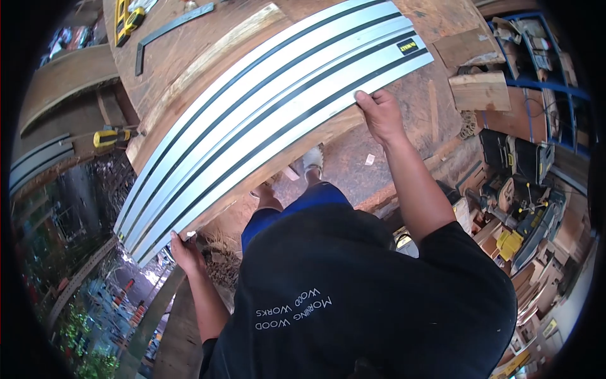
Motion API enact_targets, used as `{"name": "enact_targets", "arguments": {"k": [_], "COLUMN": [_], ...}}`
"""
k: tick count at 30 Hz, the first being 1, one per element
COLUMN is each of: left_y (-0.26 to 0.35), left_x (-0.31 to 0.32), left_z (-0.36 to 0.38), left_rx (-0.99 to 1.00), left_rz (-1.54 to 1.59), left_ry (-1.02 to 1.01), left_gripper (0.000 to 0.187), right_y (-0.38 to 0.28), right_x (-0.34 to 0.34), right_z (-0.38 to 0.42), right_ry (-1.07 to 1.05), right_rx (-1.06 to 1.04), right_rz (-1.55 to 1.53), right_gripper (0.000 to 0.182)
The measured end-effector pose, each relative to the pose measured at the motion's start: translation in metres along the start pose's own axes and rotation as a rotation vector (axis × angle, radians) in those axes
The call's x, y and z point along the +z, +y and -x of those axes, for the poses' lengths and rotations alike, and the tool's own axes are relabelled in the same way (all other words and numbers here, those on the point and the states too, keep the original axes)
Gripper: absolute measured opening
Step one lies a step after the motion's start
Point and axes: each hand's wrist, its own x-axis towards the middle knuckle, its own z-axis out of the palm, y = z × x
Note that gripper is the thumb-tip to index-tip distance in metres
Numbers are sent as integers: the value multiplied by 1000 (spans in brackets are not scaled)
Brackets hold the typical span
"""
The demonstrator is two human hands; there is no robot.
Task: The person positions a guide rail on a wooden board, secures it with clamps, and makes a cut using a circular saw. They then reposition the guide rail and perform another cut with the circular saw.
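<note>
A long silver guide rail with black strips [271, 110] lies across a wooden board [278, 165], with a DEWALT label near its right end. At the rail's near edge, toward the right end, my right hand [380, 117] grips it, thumb on top and fingers mostly beneath. My left hand [187, 252] holds the same edge at the lower left end, its thumb against the rail. The fingers under the rail are partly hidden. Bare wood of the board shows along both long sides of the rail.
Beyond the board are a metal square [169, 28] and a yellow tape measure [134, 18]. A yellow-handled tool [112, 138] is at the left. Blue shelving [548, 85] and a yellow-and-black saw [521, 237] are at the right. Feet show below the board.
</note>
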Motion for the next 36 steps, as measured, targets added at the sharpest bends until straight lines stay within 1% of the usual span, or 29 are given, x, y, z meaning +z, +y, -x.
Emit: {"name": "enact_targets", "arguments": {"k": [2,3,4,6,8,10,12,13,14,16,18,19,23,24,27,28,29,31,32,34,36], "left_y": [-1,-3,-6,-10,-2,7,-7,-3,-2,2,0,-3,-13,-15,-21,-23,-25,-34,-39,-28,-21], "left_x": [-1,-2,-8,-13,-6,14,-1,2,8,10,7,5,-4,-5,-7,-10,-13,-17,-19,-14,-21], "left_z": [-1,-1,-5,-9,-4,6,-7,-5,-2,-1,-2,-4,-16,-17,-26,-30,-34,-47,-52,-45,-46], "left_rx": [2,3,3,0,-40,2,17,11,7,-15,-13,-4,6,16,2,6,-21,-53,-59,-75,-128], "left_rz": [16,27,-3,-31,-33,-10,-25,-19,-10,7,-14,-18,-27,-18,28,41,33,34,41,40,2], "left_ry": [3,-10,6,5,-39,97,61,85,111,49,30,13,-93,-89,-182,-216,-224,-264,-288,-300,-451], "left_gripper": [27,26,30,30,31,26,29,32,35,38,38,38,42,42,47,47,48,49,49,52,63], "right_y": [-1,1,3,1,-6,-1,-1,-1,1,1,2,-1,-4,-8,-13,-15,-15,-25,-26,-35,-40], "right_x": [-1,-2,-3,0,10,6,7,5,7,5,6,7,4,7,13,12,10,16,17,26,29], "right_z": [0,-2,-2,-2,0,-2,-2,-3,-4,-5,-5,-4,-5,-4,1,3,3,10,11,19,23], "right_ry": [3,3,3,-30,1,-27,-34,-48,-9,-25,-3,-14,-46,-50,-30,-12,50,89,144,196,242], "right_rx": [13,-2,-19,-4,-5,-10,-34,-18,-38,-5,-42,-24,25,35,42,59,86,117,135,154,173], "right_rz": [46,31,16,-10,-95,-93,-109,-94,-86,-76,-49,-46,-8,1,42,58,117,250,313,381,480], "right_gripper": [31,30,30,31,33,37,39,41,43,47,49,50,49,49,47,46,44,42,41,39,48]}}
